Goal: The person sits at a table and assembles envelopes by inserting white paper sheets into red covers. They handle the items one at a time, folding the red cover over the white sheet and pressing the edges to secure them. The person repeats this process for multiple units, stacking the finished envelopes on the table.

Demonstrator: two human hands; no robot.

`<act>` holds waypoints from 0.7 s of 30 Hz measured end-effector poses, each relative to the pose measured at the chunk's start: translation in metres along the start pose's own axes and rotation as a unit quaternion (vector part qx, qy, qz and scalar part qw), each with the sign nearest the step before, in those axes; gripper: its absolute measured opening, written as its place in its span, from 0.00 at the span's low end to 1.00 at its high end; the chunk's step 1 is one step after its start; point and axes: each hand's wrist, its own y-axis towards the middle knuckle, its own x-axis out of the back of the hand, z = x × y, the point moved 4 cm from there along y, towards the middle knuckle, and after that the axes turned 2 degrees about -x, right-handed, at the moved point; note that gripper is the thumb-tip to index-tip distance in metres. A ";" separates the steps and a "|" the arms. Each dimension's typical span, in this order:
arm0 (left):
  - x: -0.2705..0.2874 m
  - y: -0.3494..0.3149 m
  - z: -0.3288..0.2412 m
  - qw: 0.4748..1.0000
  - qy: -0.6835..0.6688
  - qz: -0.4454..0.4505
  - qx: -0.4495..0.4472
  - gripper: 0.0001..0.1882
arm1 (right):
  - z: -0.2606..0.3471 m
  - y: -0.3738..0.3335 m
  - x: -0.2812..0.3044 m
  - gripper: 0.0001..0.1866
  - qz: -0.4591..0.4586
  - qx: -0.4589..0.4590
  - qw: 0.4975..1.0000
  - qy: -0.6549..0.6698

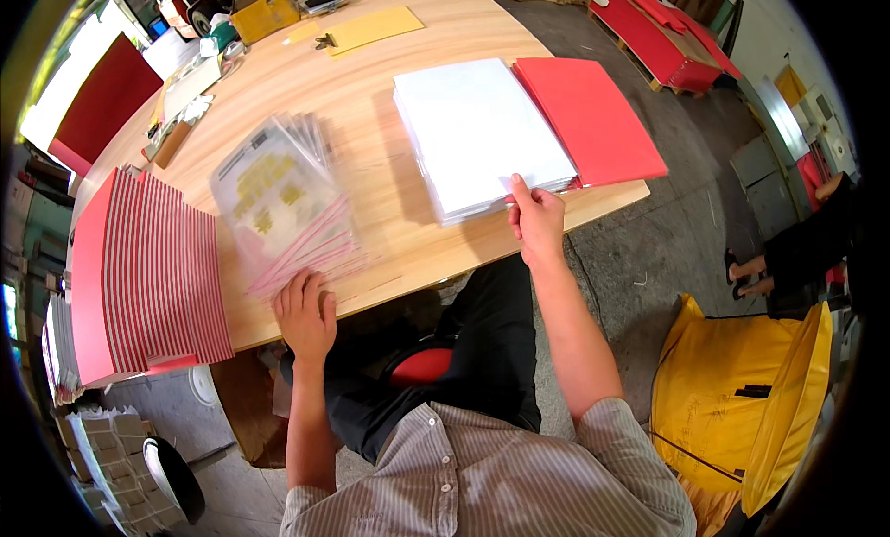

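The right hand [538,220] pinches the near edge of the white stack [482,134], thumb on top, at the right of the counter [394,270]; the left hand [306,316] lies flat, fingers slightly spread, by the near edge of the clear sleeves [283,189]. An uneven tug could skew the stack's layers. Its long axis runs near to far, far end leaning left.

Right hand [537,220]: fingertips partly hidden, perhaps beneath white stack [482,129].
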 end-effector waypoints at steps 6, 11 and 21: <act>0.000 -0.001 0.000 1.000 0.008 0.014 0.006 0.18 | 0.002 -0.007 0.022 0.22 -0.063 0.107 0.991 -0.045; -0.004 -0.002 0.000 1.000 0.008 0.008 0.000 0.18 | 0.025 0.014 0.109 0.22 -0.291 0.374 0.866 -0.157; -0.002 -0.002 0.001 1.000 0.001 0.009 0.001 0.19 | 0.028 0.095 0.121 0.45 -0.283 0.231 0.929 -0.056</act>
